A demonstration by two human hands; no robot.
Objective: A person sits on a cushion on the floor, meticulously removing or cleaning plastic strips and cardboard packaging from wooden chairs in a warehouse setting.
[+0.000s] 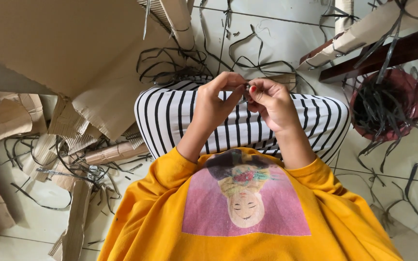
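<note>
- The left hand (216, 99) and the right hand (272, 101) meet, fingers pinching a small thin strip (246, 87) together.
- At 2 o'clock stands a red bucket (412, 92) with dark strips.

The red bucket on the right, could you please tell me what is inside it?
The red bucket holds a tangle of black plastic strapping strips, some spilling over its rim. Its bottom is covered by them.

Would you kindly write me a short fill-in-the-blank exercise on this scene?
1. Both hands pinch a small item above a ____ striped cloth.
2. The sleeves are ____.
3. The round pot at the right holds dark ____.
4. Torn ____ lies at the left.

Missing: black-and-white; yellow; strips; cardboard
</note>
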